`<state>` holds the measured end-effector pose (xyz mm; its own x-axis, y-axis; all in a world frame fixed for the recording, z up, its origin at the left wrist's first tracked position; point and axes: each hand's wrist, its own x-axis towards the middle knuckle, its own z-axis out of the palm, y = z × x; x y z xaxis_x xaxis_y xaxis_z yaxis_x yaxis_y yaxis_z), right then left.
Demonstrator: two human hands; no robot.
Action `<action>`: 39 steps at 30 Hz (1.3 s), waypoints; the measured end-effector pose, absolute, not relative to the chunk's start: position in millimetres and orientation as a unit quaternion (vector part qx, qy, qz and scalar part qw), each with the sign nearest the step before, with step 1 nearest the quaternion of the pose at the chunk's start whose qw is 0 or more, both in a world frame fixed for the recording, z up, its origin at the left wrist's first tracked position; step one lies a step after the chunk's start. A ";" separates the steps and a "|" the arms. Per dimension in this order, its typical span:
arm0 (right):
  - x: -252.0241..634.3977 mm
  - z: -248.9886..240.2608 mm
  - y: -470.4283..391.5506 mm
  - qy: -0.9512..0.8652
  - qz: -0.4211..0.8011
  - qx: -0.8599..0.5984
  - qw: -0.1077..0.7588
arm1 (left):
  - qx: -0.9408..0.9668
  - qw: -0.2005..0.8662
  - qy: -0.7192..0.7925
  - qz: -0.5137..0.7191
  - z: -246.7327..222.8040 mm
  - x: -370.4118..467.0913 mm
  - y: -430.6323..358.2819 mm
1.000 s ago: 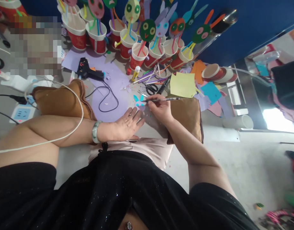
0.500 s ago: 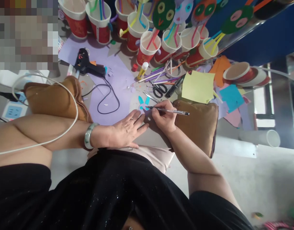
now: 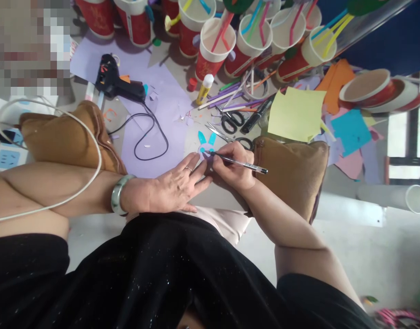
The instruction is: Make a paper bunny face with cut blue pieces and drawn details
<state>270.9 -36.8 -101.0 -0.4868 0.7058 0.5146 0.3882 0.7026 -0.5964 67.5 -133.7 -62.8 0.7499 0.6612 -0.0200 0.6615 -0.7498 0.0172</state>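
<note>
My right hand (image 3: 234, 170) grips a thin pen (image 3: 244, 164), its tip resting on a small lilac paper rabbit face with blue ears (image 3: 205, 144) that lies on the floor. My left hand (image 3: 177, 185) lies flat beside it, fingers spread, the fingertips holding down the paper piece at its near edge. A pale green bangle (image 3: 116, 195) sits on my left wrist. Both forearms rest over my lap, which is covered in black fabric.
Behind the rabbit lie scissors (image 3: 233, 120), a black marker (image 3: 256, 119), a glue stick (image 3: 204, 88), a black glue gun (image 3: 116, 85) with its cord, and lilac (image 3: 162, 114), yellow (image 3: 296, 114) and blue (image 3: 351, 130) paper sheets. Red paper cups (image 3: 212, 52) with straws line the back. Brown cushions (image 3: 292, 171) lie at either side.
The view has tilted down and nearer, so the cups slid up out of frame. My hands stay on the rabbit piece; the pen has swung slightly, its back end now lower.
</note>
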 end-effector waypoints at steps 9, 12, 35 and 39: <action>270.4 -103.5 -34.1 -0.840 0.172 -0.347 0.381 | 0.936 0.002 0.352 0.006 -70.7 65.0 -137.4; 269.3 -102.9 -33.7 -0.838 0.174 -0.348 0.382 | 0.936 -0.001 0.352 0.014 -72.0 64.6 -138.2; 271.1 -106.5 -33.9 -0.844 0.198 -0.371 0.334 | 0.938 -0.013 0.346 0.007 -70.0 64.4 -137.7; 271.3 -106.0 -34.0 -0.844 0.199 -0.372 0.330 | 0.938 -0.007 0.347 0.010 -69.8 64.4 -137.7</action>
